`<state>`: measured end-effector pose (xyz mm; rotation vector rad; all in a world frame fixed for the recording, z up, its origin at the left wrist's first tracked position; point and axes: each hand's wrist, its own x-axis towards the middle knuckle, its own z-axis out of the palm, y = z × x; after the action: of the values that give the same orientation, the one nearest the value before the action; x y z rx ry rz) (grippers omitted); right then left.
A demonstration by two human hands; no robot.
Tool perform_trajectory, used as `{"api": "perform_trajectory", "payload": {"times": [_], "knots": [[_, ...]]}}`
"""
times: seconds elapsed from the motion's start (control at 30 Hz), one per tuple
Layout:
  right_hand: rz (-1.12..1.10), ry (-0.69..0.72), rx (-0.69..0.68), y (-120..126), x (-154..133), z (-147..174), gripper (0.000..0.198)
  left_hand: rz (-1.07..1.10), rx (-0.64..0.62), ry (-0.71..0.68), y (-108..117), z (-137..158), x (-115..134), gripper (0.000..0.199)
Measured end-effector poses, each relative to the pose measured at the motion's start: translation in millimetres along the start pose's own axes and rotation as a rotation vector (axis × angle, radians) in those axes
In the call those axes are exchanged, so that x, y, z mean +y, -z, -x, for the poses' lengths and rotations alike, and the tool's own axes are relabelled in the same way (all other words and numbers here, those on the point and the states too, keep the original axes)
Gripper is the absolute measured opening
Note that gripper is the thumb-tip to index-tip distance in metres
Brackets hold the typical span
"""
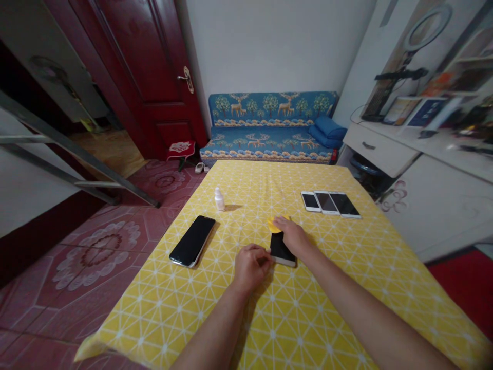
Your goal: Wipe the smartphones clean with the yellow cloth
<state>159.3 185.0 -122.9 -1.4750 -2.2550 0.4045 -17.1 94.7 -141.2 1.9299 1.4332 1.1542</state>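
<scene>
A smartphone [282, 249] with a dark screen and a pale lower edge lies flat on the patterned yellow tablecloth [239, 231]. My right hand [290, 232] presses a yellow cloth [273, 226] against the phone's far end, covering part of the screen. At the phone's lower left edge, the fingertips of my left hand [252, 264] are curled and pinch or steady its side. To the left lies a larger black phone [193, 240], which looks like a stack of more than one. Beyond it stands a small white bottle [219, 199].
Three white-framed phones [327, 203] lie side by side at the table's right rear. A blue patterned sofa [269, 123] stands behind the table. On the right is a white cabinet [435, 200] with a ring light [427, 28]; a metal ladder [77, 149] leans at left.
</scene>
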Motion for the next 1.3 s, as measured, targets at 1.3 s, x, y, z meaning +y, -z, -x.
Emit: {"api": "perform_trajectory", "payload": {"times": [1.3], "knots": [[0.005, -0.094, 0.128, -12.7, -2.1, 145.2, 0.058, -0.278, -0.258, -0.198, -1.8, -4.4, 1.6, 0.049]]}}
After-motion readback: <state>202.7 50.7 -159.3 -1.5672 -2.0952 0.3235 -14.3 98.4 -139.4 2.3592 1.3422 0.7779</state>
